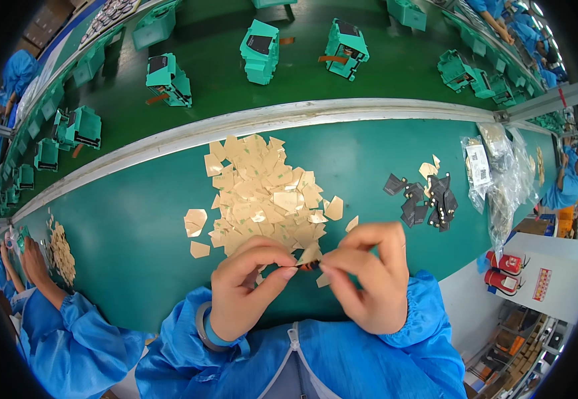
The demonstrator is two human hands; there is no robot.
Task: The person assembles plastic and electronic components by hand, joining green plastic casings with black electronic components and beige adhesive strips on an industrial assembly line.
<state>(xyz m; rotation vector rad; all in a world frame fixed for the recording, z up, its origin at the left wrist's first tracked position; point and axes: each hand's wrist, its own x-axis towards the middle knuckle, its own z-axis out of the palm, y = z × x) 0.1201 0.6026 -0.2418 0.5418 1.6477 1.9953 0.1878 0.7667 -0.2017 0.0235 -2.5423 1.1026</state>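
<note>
Close in front of my body, both hands pinch at one small dark piece (309,265) with an orange-brown part. My left hand (245,289) holds its left end between thumb and forefinger. At the right end, my right hand (372,282) has its thumb and fingertips pressed together. A tan flake (311,253) stands up at the dark piece; whether it is attached I cannot tell. Just beyond my fingers spreads a heap of flat tan adhesive-like pieces (255,189). Farther right lies a small pile of black pieces (440,199) with light tips.
Clear plastic bags (498,173) lie at the table's right end. Beyond a metal rail (255,118), a green belt (222,73) carries several turquoise housings (260,52). A co-worker's arm (46,272) is at the left near another tan pile (61,253). Red fire extinguishers (504,282) stand at right.
</note>
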